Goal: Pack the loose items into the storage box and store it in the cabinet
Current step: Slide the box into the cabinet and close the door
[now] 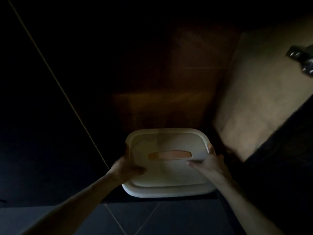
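The storage box (167,177) is white with a closed lid and an orange handle (169,155) set into the top. It sits low in the dim cabinet opening (166,92), its near edge at the cabinet's front lip. My left hand (126,167) grips the box's left side, thumb over the lid rim. My right hand (209,161) holds the right side, fingers lying on the lid. The box's contents are hidden under the lid.
The open cabinet door (260,92) stands at the right, with a metal hinge (301,60) on it. A dark closed panel (42,116) fills the left. Dark floor tiles (135,217) lie below the box. The scene is very dim.
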`<state>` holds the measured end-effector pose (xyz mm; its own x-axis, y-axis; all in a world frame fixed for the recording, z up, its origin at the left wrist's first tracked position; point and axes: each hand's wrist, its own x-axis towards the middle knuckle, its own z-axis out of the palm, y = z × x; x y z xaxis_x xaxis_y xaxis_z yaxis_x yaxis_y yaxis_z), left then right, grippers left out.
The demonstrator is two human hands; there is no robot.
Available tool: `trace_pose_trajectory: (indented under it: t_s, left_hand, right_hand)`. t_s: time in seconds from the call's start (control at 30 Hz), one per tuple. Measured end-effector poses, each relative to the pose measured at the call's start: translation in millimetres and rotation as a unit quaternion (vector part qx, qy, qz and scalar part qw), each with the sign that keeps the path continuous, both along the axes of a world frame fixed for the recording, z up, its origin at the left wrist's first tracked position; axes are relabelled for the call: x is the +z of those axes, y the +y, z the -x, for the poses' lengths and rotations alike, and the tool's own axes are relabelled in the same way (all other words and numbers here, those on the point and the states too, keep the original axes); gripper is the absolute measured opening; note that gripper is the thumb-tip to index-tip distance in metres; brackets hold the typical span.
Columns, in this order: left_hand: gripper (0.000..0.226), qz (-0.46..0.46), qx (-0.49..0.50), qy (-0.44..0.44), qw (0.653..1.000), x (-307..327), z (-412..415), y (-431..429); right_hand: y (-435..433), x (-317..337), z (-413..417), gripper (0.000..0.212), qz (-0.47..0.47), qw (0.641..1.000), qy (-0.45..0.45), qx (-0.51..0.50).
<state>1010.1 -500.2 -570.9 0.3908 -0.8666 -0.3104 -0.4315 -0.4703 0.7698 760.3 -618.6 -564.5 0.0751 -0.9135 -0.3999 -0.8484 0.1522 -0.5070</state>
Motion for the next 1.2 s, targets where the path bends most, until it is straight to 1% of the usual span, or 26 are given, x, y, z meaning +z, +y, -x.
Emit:
trace_pose_trajectory:
  t_s: [0.1,0.13,0.2,0.27,0.37,0.4,0.47,0.57,0.63,0.73,0.8,0.9,0.97,1.03,1.1,1.2]
  left_hand:
    - [0.111,0.049,-0.008,0.024,0.998,-28,-2,-15]
    - [0.107,0.066,-0.011,0.033,0.997,-36,-2,-20]
    - [0.09,0.094,-0.02,0.049,0.994,-54,-1,-30]
    - [0.078,0.108,-0.012,0.048,0.993,-75,-1,-39]
    - [0.067,0.128,-0.012,0.027,0.991,-92,-3,-53]
    - [0.063,0.127,-0.016,0.04,0.991,-95,-5,-58]
    - [0.065,0.125,-0.012,0.052,0.991,-103,-9,-63]
    - [0.093,0.099,-0.021,-0.021,0.995,-109,-13,-67]
    - [0.1,0.07,-0.038,-0.071,0.994,-114,-14,-66]
    - [0.099,0.056,-0.045,-0.144,0.987,-122,-10,-62]
    - [0.097,0.056,-0.038,-0.153,0.986,-127,-6,-62]
    - [0.094,0.094,-0.023,-0.138,0.986,-126,-7,-70]
    - [0.094,0.096,-0.034,-0.176,0.979,-128,-10,-73]
    - [0.092,0.067,-0.053,-0.213,0.973,-132,-11,-70]
    - [0.086,0.044,-0.067,-0.241,0.967,-140,-10,-64]
    - [0.079,0.038,-0.073,-0.277,0.957,-148,-10,-57]
  right_hand:
    - [-20,-34,-7,0.104,0.016,1.0,-0.004,-0.005]
    - [-26,-45,-9,0.105,0.027,1.0,0.005,-0.004]
    - [-36,-64,-11,0.108,0.04,0.999,0.004,-0.007]
    - [-42,-83,-12,0.11,0.045,0.999,-0.018,-0.016]
    - [-52,-102,-11,0.111,0.068,0.997,-0.021,-0.012]
    - [-56,-105,-11,0.109,0.068,0.997,-0.023,-0.011]
    - [-60,-111,-10,0.107,0.071,0.997,-0.015,-0.005]
    - [-60,-119,-9,0.105,0.098,0.995,0.023,0.001]
    - [-59,-124,-6,0.101,0.13,0.99,0.052,0.015]
    - [-54,-130,-3,0.091,0.164,0.984,0.061,0.026]
    - [-53,-131,-4,0.085,0.18,0.983,0.036,0.002]
    - [-58,-128,-11,0.081,0.205,0.978,-0.002,-0.029]
    - [-61,-129,-17,0.083,0.187,0.982,-0.018,-0.025]
    - [-59,-134,-20,0.081,0.179,0.984,0.015,0.001]
    - [-52,-139,-21,0.078,0.199,0.977,0.066,0.022]
    - [-44,-146,-16,0.084,0.219,0.97,0.102,0.035]
